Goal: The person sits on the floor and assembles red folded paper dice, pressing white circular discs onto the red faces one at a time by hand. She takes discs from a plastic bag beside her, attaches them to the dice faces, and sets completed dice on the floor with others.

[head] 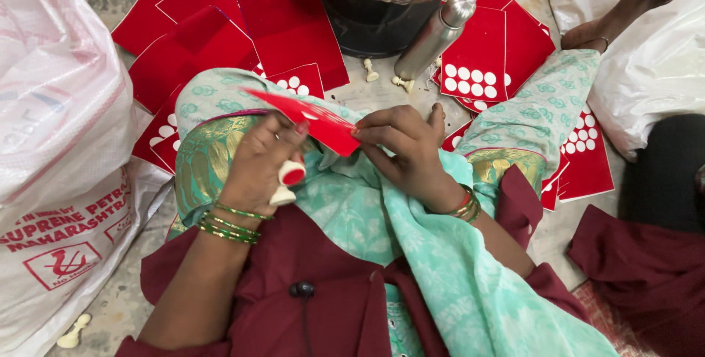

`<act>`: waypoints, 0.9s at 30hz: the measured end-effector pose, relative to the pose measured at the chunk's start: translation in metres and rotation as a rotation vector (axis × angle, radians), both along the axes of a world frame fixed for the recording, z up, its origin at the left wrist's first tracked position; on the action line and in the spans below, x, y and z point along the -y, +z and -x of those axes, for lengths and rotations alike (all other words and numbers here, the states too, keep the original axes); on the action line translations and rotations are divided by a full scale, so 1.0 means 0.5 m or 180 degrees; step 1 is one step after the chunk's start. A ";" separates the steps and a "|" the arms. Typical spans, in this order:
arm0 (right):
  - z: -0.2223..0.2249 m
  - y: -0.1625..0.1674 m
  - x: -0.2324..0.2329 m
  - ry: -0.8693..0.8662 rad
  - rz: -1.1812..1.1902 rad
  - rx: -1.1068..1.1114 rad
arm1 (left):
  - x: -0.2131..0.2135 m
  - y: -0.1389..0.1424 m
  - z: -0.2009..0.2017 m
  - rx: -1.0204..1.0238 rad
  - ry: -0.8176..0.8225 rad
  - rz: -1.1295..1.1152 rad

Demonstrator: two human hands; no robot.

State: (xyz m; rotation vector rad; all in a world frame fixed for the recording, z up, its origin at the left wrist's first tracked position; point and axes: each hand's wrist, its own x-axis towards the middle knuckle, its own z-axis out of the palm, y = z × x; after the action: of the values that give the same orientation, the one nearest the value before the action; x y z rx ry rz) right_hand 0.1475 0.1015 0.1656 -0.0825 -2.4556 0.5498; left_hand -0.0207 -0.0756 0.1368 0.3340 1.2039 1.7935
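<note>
- You held the red card (312, 118) up over your lap, above the green patterned cloth (382, 210), with both hands meeting at its lower right end.
- Your left hand (261, 162) was curled shut: its fingers (283, 128) pressed the card's underside, while the palm also clutched a small white stamp with a red tip (288, 181).
- Your right hand (404, 144) pinched the card's edge between thumb and fingertips (363, 133), the other fingers loosely bent, not spread.
- To handle it well, I judged you needed a light, steady pinch near the edge, so the thin card stayed flat and did not crease.
- More red cards (198, 41) lay fanned on the floor ahead; some showed rows of white dots (474, 81).
- A metal bottle (433, 34) leaned beside a dark round stand (367, 19).
</note>
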 end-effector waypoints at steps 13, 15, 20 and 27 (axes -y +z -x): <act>-0.008 0.070 0.009 0.0635 0.0912 0.0614 | 0.012 0.008 -0.033 -0.0957 -0.0831 0.0267; 0.003 0.064 0.014 0.0653 0.1167 0.0652 | 0.013 0.012 -0.036 -0.1053 -0.0921 0.0270; 0.004 0.042 0.017 0.0554 0.1511 0.0748 | 0.020 0.012 -0.039 -0.1146 -0.0875 0.0111; 0.005 0.015 0.025 0.0432 0.2241 0.0792 | 0.004 -0.001 -0.059 -0.1033 -0.0658 0.0107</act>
State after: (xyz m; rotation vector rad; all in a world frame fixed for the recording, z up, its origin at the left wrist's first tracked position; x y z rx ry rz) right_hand 0.1450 0.0890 0.1729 -0.2824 -2.3877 1.5204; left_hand 0.0088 -0.0778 0.1361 0.7250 1.3660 1.5770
